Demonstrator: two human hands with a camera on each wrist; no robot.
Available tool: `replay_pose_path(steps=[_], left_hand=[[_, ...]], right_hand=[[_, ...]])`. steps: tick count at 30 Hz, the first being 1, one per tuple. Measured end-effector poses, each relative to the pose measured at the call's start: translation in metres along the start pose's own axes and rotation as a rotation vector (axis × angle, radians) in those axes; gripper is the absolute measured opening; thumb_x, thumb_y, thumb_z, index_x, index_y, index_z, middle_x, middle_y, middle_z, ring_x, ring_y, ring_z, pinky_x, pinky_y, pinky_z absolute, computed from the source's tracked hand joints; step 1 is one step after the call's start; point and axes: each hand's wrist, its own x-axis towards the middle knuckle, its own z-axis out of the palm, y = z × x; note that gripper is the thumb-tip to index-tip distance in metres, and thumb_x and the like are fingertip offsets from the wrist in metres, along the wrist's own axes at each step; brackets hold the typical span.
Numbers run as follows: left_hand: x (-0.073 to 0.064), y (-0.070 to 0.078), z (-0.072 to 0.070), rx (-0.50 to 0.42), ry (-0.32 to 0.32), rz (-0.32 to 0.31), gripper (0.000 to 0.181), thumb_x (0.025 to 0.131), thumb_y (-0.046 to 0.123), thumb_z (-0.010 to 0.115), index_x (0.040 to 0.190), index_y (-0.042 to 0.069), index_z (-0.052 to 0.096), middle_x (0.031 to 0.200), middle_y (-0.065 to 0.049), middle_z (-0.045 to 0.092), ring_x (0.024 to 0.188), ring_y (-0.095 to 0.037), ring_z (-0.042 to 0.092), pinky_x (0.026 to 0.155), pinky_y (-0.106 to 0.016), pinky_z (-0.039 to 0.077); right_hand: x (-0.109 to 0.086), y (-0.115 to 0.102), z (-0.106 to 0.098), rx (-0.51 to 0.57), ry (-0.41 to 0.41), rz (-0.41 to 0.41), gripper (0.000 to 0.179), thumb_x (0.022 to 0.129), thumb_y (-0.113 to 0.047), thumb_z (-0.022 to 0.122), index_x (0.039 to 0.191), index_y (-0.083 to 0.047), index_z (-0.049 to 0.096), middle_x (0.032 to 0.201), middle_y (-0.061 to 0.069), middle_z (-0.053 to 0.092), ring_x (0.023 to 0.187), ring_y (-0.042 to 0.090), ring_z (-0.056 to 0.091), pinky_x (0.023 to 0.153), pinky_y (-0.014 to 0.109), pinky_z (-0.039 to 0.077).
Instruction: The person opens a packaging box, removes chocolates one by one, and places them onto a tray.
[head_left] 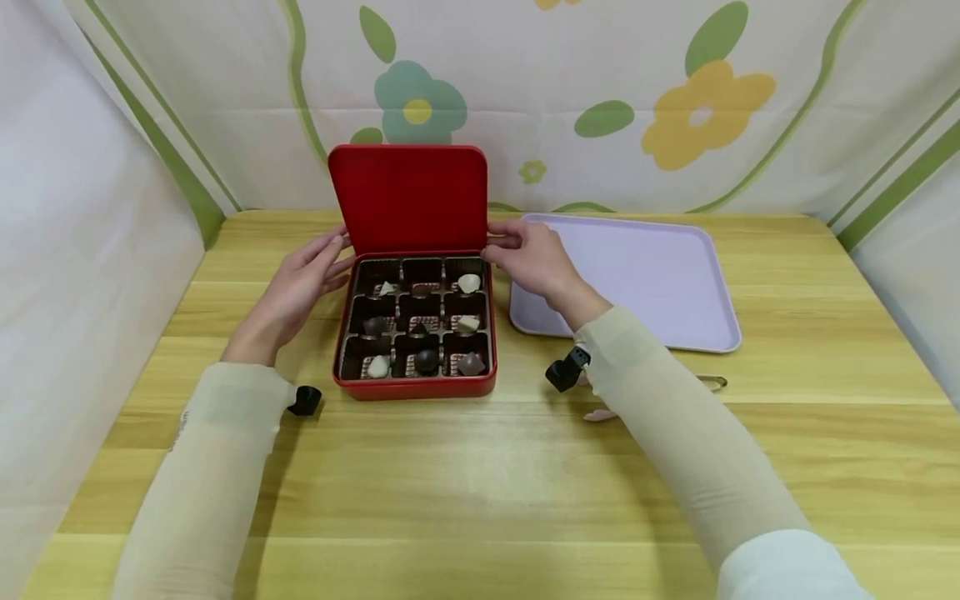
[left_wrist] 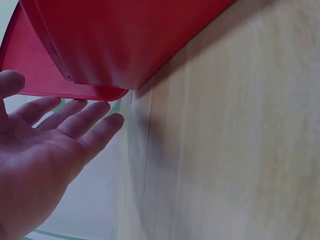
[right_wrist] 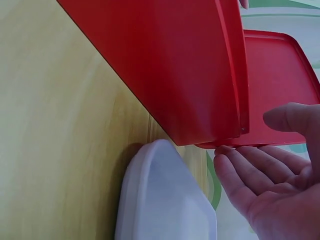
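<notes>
A red tin box (head_left: 420, 389) rests on the table, its lid (head_left: 412, 200) tipped upright at the back. Inside, a dark divided insert carries chocolates in its compartments, among them a white one (head_left: 468, 284), a dark round one (head_left: 426, 361) and a brown one (head_left: 471, 363). My left hand (head_left: 288, 287) is at the box's back left, its extended fingers (left_wrist: 85, 119) right at the lid's edge. On the opposite side, my right hand (head_left: 536, 260) has its extended fingers (right_wrist: 237, 175) at the lid's right edge, thumb apart from them.
A pale lilac tray (head_left: 637, 267) lies right of the box, partly behind my right hand. Under my right forearm, a pinkish piece (head_left: 600, 414) and a gold-coloured loop (head_left: 712, 382) poke out, their middle hidden. A flowered curtain (head_left: 525, 108) hangs behind the table (head_left: 450, 483).
</notes>
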Motion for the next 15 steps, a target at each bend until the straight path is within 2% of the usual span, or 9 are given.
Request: replay_pose_path(steps=[7,15], left_hand=[[-0.005,-0.002,-0.010,0.052,-0.002,-0.040,0.067,0.115,0.054,0.034,0.174,0.034,0.011,0.183,-0.002,0.013,0.165,-0.032,0.028,0.132,-0.054,0.031],[-0.003,0.000,-0.010,0.088,-0.007,-0.054,0.069,0.113,0.056,0.037,0.174,0.036,0.009,0.183,0.005,0.008,0.164,-0.028,0.030,0.131,-0.051,0.034]], right_hand=[[0.004,-0.002,0.012,0.021,-0.082,-0.007,0.066,0.100,-0.033,0.072,0.162,-0.018,0.051,0.149,0.005,0.069,0.138,0.022,0.065,0.113,0.043,0.055],[0.006,-0.006,0.015,-0.009,-0.049,0.006,0.062,0.100,-0.032,0.071,0.158,-0.015,0.055,0.144,0.005,0.072,0.136,0.021,0.066,0.111,0.041,0.056]])
